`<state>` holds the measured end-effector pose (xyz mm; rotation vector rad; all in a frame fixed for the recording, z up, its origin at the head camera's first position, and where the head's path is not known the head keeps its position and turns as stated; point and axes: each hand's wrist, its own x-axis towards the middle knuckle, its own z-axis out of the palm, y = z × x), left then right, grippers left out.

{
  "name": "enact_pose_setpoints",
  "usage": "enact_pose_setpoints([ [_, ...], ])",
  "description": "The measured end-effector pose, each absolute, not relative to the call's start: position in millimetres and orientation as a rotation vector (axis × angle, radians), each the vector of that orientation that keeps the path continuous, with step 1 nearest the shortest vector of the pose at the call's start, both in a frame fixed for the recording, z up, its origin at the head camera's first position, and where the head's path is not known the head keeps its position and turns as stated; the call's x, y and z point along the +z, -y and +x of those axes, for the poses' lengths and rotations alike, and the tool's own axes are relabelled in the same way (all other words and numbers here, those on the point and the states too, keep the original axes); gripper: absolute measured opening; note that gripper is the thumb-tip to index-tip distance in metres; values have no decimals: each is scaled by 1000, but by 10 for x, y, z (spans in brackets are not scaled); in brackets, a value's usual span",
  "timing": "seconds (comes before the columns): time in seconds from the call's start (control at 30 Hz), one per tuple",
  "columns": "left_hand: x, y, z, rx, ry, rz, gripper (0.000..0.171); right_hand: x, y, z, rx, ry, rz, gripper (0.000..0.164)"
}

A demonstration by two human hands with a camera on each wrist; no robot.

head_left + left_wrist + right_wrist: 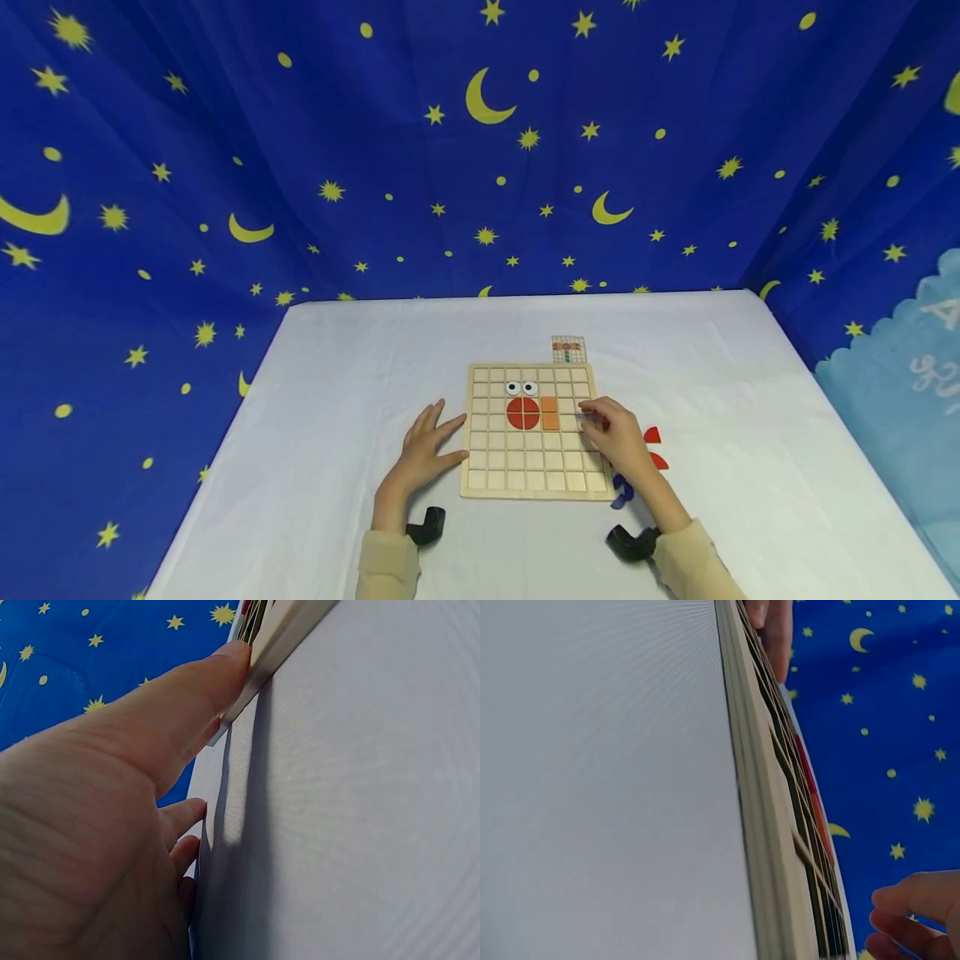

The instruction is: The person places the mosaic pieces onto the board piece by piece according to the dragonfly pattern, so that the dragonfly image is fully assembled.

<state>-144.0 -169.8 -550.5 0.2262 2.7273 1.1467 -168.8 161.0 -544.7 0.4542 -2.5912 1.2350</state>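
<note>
A wooden grid board lies on the white table. Two round eye pieces sit in its upper cells, above a red circle made of quarter pieces. Orange square pieces lie just right of the circle. My left hand has its fingers spread at the board's left edge; its thumb rests against the side in the left wrist view. Over the right edge of the board hovers my right hand, thumb and fingers loosely bent and apart, with no piece showing between them.
Two red quarter pieces and several dark blue pieces lie right of the board, partly behind my right arm. A small patterned grid card is at the board's back edge. Blue curtain with stars surrounds the table.
</note>
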Motion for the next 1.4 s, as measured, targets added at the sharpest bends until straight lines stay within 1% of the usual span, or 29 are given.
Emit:
enact_pose_setpoints([
  [0.4, -5507, 1703, -1454, 1159, -2723, 224, 60, -5506, -1803, -1565, 1060, 2670, 262, 37],
  [0.67, -5515, 1707, -1464, 1151, -2729, 223, 60, -5514, -1855, -1544, 1089, 2682, 195, 37],
  [0.97, -5529, 1700, -1451, 1145, -2731, 222, 60, -5527, -1904, -1474, 1085, 2702, 291, 41],
  [1.17, -5544, 1699, -1455, 1145, -2740, 231, 60, -5494, -1961, -1460, 1080, 2752, 274, 42],
  [1.4, -5523, 1702, -1446, 1131, -2739, 220, 59, -5563, -1984, -1484, 1001, 2763, 281, 40],
])
